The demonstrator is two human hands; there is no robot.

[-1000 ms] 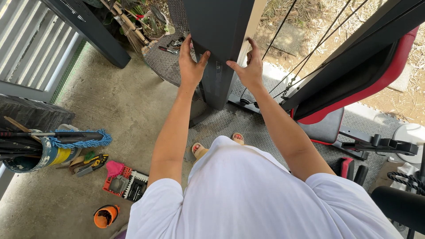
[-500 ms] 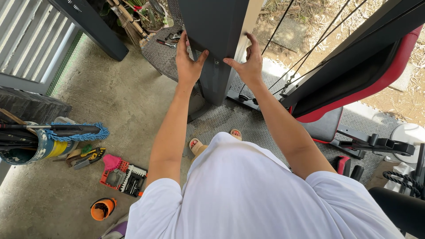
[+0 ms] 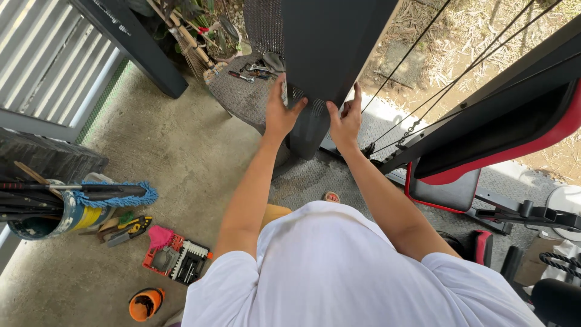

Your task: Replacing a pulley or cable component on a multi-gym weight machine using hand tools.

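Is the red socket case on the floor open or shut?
Open: the case lies flat on the concrete floor with its sockets and tools showing inside.

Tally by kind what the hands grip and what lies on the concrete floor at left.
Dark upright panel, gripped by left hand and right hand: 1
Bucket of long tools: 1
Red socket set case: 1
Orange cap-like item: 1
Total: 4
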